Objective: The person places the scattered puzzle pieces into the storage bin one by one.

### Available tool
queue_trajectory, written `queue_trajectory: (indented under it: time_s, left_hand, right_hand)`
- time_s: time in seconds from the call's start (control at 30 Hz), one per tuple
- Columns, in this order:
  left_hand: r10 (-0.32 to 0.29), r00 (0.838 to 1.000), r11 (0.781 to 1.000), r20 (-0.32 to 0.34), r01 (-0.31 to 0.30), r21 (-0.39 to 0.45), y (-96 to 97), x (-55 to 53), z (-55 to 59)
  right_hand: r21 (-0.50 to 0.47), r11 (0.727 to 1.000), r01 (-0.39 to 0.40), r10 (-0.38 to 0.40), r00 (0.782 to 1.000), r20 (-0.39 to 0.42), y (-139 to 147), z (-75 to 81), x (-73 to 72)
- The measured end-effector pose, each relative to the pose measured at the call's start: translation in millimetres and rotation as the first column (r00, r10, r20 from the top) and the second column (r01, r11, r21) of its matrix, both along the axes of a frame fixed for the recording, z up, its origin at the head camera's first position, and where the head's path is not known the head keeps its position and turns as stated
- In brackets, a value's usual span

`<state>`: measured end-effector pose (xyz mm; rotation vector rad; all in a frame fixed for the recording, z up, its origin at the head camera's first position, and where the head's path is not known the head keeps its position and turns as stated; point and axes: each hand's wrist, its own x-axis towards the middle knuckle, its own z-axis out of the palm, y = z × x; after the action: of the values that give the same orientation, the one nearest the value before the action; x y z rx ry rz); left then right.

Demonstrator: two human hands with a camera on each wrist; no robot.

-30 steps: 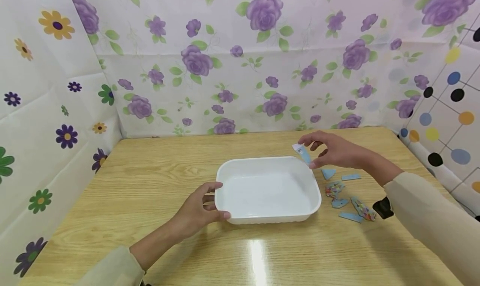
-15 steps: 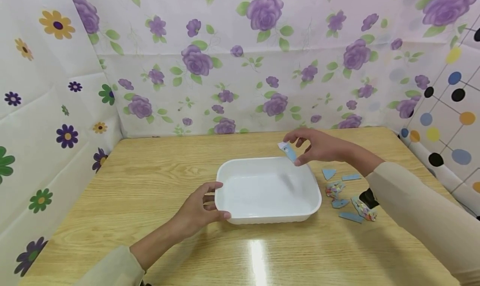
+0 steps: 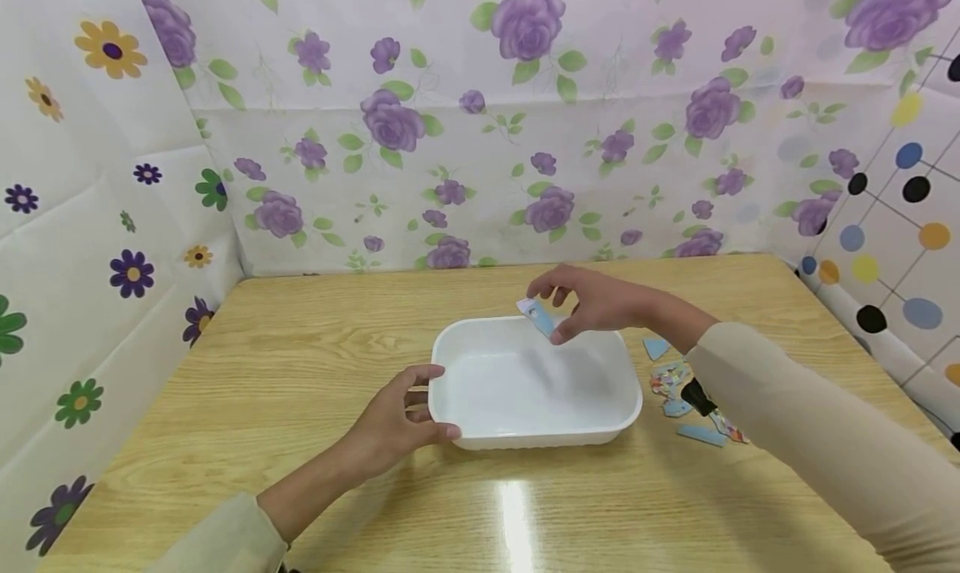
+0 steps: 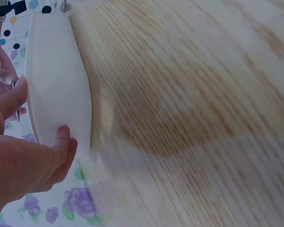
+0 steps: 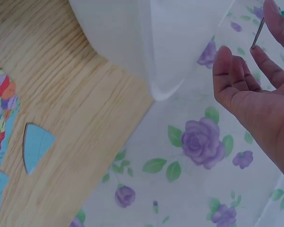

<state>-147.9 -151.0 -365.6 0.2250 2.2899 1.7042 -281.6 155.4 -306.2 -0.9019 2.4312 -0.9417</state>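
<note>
A white rectangular plastic basin point(image 3: 510, 398) stands on the table. My left hand point(image 3: 393, 427) grips its left end; in the left wrist view the thumb lies at the rim and the fingers press on the wall point(image 4: 61, 71). Over the far part of the basin, my right hand point(image 3: 596, 302) pinches a flat light-blue puzzle piece point(image 3: 537, 317) with a small printed picture and a whitish end. The right wrist view catches that piece point(image 5: 258, 32) edge-on, held between thumb and finger. No piece lies on the basin's visible floor.
Several flat pieces lie right of the basin: a blue wedge point(image 3: 656, 349), a colourful printed piece point(image 3: 666, 379) and a blue strip point(image 3: 702, 434) among them. My right sleeve point(image 3: 795, 414) hides some. Flowered sheets point(image 3: 450, 123) rise behind the wooden table point(image 3: 322, 339).
My right hand has moved left with the puzzle piece, from the basin's far right corner to over its far middle. The left hand and basin have stayed in place.
</note>
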Motion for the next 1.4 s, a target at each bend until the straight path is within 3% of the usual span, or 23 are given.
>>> queue_trajectory:
  time_s: [0.4, 0.93, 1.4]
  left_hand:
    - [-0.029, 1.000, 0.999, 0.012, 0.028, 0.040, -2.1, -0.1, -2.8]
    - [-0.038, 0.999, 0.998, 0.005, 0.038, 0.050, -1.8, -0.6, 0.1]
    - [-0.043, 0.999, 0.997, 0.002, 0.042, 0.064, -2.3, -1.0, -1.7]
  right_hand:
    - [0.041, 0.999, -0.024, 0.023, 1.000, 0.018, -20, -6.4, 6.3]
    - [0.042, 0.992, -0.115, 0.115, 0.993, 0.002, -47, -11.6, 10.9]
    - [0.159, 0.981, -0.116, 0.125, 0.991, -0.049, -72, -20.1, 18.5]
